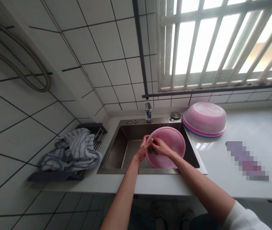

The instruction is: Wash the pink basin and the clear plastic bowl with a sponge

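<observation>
While the striped cloth point(71, 150) lay well left of my grip, my left hand point(143, 147) and right hand point(162, 147) both pinched a small dark green piece point(153, 150) over the pink colander point(174, 140) in the sink point(116, 145); nothing else showed inside it, so I judged little done. Far right, stacked basins point(205, 119) sat upturned.

faucet point(148, 112) behind, counter point(246, 127) open rightward

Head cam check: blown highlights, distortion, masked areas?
Head view: window blown out to white; wide-angle distortion bows the tile lines at left; a pixelated patch masks part of the counter; window glare on the counter by the sink; left hand and right hand at the pink basket small, fairly sharp.
</observation>
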`<act>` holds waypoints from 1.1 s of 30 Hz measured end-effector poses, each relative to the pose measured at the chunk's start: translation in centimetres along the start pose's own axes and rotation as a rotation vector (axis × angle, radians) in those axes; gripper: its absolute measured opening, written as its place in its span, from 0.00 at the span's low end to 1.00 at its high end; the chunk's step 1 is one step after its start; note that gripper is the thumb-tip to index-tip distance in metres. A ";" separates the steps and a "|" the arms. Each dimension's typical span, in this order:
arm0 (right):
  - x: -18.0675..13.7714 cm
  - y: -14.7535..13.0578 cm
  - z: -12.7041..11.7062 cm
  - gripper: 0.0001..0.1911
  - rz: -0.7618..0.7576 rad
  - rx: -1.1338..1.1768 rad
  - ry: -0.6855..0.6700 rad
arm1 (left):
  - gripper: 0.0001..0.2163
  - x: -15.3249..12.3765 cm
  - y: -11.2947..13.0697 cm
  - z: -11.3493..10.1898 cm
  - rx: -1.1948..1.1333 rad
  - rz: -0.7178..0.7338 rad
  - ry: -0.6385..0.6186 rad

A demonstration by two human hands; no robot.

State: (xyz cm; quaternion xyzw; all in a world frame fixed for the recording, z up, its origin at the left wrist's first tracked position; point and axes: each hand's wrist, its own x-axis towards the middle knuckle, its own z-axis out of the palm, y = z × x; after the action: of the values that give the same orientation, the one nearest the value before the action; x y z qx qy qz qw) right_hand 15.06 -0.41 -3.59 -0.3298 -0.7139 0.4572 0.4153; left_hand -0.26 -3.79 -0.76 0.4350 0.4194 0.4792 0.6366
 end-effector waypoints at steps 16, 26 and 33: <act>0.5 0.5 -0.7 0.17 0.030 0.104 0.061 | 0.32 0.4 -0.4 0.4 -0.115 0.001 -0.040; 0.7 0.4 -1.6 0.17 0.053 0.102 0.199 | 0.31 0.7 -0.7 0.5 -0.118 0.014 -0.062; 0.1 0.1 -0.2 0.19 0.053 0.107 -0.210 | 0.31 0.7 -1.0 -0.4 -0.057 0.026 -0.018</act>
State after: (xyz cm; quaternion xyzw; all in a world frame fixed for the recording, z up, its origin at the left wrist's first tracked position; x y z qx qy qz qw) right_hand 15.18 -0.25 -3.61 -0.2762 -0.7189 0.5376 0.3433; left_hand -0.24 -3.18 -1.91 0.4264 0.3940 0.4951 0.6464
